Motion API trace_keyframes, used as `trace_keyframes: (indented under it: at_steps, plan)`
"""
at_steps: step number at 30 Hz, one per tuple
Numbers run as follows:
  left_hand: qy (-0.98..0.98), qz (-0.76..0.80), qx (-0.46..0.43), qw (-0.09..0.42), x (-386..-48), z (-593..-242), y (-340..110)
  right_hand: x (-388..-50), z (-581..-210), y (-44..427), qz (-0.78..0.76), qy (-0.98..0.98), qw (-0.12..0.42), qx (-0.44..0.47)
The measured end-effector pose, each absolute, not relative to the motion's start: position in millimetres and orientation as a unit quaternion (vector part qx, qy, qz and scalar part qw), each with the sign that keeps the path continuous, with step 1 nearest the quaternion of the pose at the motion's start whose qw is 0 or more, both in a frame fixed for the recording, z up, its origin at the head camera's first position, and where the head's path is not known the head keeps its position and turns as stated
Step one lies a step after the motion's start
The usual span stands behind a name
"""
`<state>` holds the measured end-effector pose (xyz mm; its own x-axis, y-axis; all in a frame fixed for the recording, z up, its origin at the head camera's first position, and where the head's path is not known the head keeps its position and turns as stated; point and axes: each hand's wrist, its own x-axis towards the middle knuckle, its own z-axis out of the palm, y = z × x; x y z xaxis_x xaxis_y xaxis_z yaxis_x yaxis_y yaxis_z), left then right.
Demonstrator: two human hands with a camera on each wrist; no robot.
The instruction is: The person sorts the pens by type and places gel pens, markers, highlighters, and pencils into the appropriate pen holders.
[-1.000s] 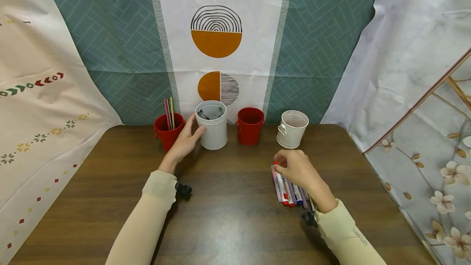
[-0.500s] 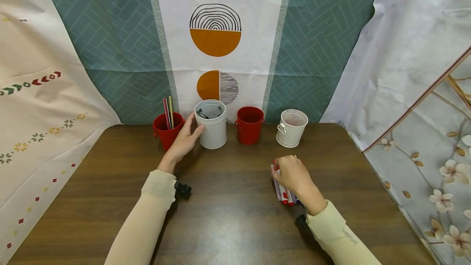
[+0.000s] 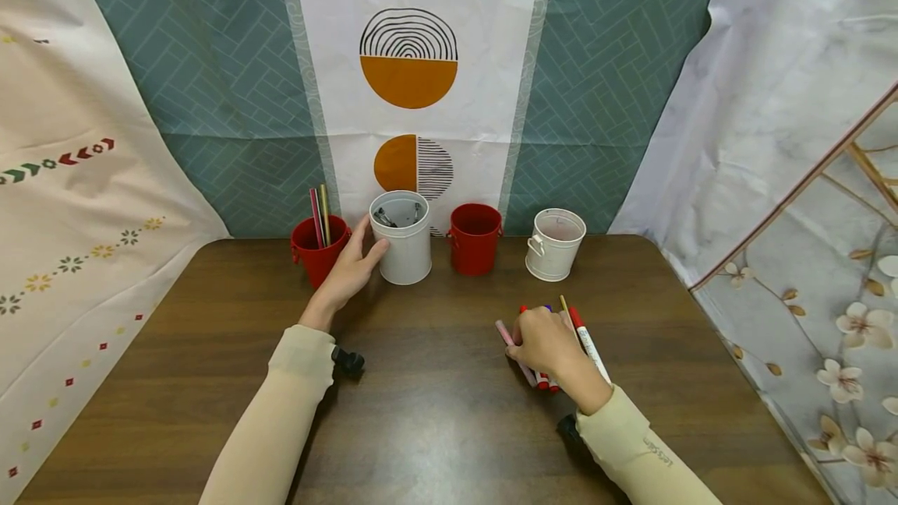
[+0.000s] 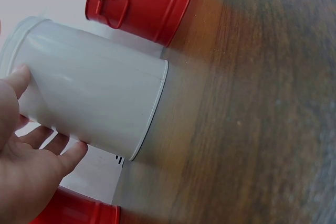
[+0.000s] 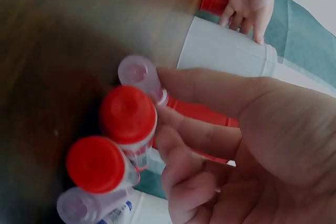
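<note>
My left hand (image 3: 348,265) holds the side of a tall white canister (image 3: 408,258), thumb on the near side and fingers round the other, as the left wrist view shows. Small metal clips (image 3: 386,217) lie inside it. At the right, my right hand (image 3: 550,343) is over a row of pens and markers on the table. Its thumb and index finger pinch a translucent lilac pen (image 5: 139,73), tilted out from the row. Beside it lie red-capped markers (image 5: 127,115) and another lilac pen (image 5: 79,205). The hand hides much of the row in the head view.
Left of the canister stands a red bucket (image 3: 317,259) with two sticks or pencils upright in it. A second red bucket (image 3: 475,244) and a small white bucket (image 3: 552,259) stand to its right. A red-capped marker (image 3: 592,351) lies right of my hand.
My right hand has come down over the row and shifted left, and the lilac pen has swung out leftward. Markers on the right have spread apart. My left hand stays on the canister.
</note>
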<state>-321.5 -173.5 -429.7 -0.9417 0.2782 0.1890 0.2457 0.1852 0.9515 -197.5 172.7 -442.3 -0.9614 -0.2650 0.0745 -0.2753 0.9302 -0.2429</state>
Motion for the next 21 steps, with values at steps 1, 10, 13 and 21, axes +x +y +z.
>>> trace_keyframes:
  at_steps: [1,10,13,21]
  plan:
    - [0.77,0.615,0.169,0.014,-321.4,-429.6,-173.5,-197.5,-443.1,171.7,0.133,-0.982,0.015,0.136]
    - [0.772,0.612,0.17,0.017,-322.1,-431.1,-175.1,-202.0,-445.9,170.9,0.2,-0.969,-0.012,0.148]
    - [0.772,0.612,0.172,0.017,-328.3,-437.8,-176.5,-204.4,-443.7,173.4,0.229,-0.959,-0.019,0.165]
    - [0.781,0.598,0.178,0.002,-342.8,-455.2,-179.6,-210.8,-429.4,186.6,0.332,-0.925,-0.03,0.181]
